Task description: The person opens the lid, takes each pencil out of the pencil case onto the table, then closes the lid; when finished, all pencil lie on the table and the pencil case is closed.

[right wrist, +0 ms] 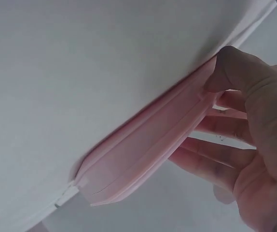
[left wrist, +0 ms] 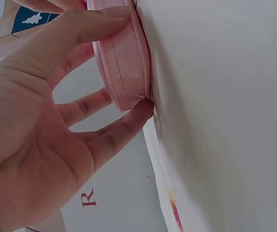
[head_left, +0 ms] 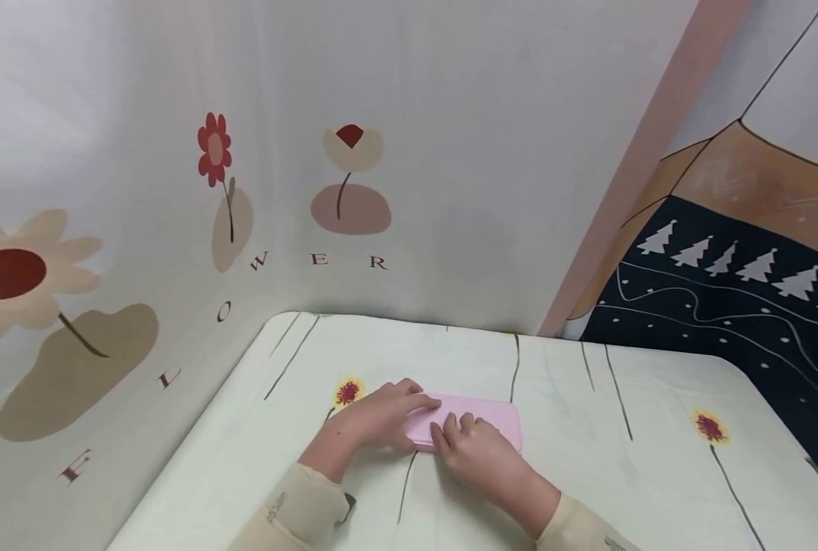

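Note:
A flat pink case (head_left: 480, 412) with rounded corners lies on the white cloth, and a thin lid seam runs along its side (right wrist: 129, 150). Round its left end my left hand (head_left: 384, 417) holds it, thumb along the front side and fingers at the far side and end. In the left wrist view a fingertip (left wrist: 145, 107) meets the case's bottom corner. My right hand (head_left: 477, 455) pinches the front edge left of the middle. Its thumb (right wrist: 225, 72) presses the side near the seam, while the other fingers bend over the lid. What the case contains is hidden.
The white cloth (head_left: 574, 474) printed with flowers covers the table. Close behind it and to the left stands a pale wall covering (head_left: 450, 153) with flower prints and letters. A dark panel with white trees (head_left: 725, 306) borders the right side.

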`<state>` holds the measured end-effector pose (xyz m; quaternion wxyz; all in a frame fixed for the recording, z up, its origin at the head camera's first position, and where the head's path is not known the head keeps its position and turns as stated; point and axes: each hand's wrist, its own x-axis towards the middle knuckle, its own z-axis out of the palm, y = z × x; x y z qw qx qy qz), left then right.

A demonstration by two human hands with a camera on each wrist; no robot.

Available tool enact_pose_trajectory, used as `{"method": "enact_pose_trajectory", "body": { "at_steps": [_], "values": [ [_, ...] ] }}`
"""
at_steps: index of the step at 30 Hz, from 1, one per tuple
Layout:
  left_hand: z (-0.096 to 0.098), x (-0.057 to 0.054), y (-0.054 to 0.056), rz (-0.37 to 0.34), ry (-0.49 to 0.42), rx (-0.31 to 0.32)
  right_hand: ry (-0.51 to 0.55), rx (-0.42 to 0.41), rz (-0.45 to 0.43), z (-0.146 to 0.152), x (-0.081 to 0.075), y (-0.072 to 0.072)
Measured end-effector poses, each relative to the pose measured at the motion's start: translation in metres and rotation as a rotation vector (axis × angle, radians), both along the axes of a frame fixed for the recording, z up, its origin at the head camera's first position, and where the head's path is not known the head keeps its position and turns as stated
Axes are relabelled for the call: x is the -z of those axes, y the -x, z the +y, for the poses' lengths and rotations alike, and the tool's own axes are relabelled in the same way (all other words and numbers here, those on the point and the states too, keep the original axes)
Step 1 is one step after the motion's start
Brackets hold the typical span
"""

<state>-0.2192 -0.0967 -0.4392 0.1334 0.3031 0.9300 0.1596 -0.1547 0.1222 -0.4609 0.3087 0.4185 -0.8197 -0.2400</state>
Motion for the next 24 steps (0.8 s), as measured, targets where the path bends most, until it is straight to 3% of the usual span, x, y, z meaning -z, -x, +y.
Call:
{"method": "enact_pose_trajectory", "body": {
  "at_steps": [5,13,24],
  "values": [
    [0.0008,0.0013,0.0000,-0.036,0.002,-0.013,-0.043,-0.002,-0.004,-0.0007,0.0043,-0.0022],
    [0.0022,-0.0007,0.0055,-0.051,-0.023,-0.016,0.023,-0.030,0.053,0.0002,0.0083,-0.0006],
    [-0.0026,0.0065,0.0096,-0.081,-0.082,-0.023,0.037,-0.024,0.100,-0.0023,0.0055,0.0013]
  ]
}}
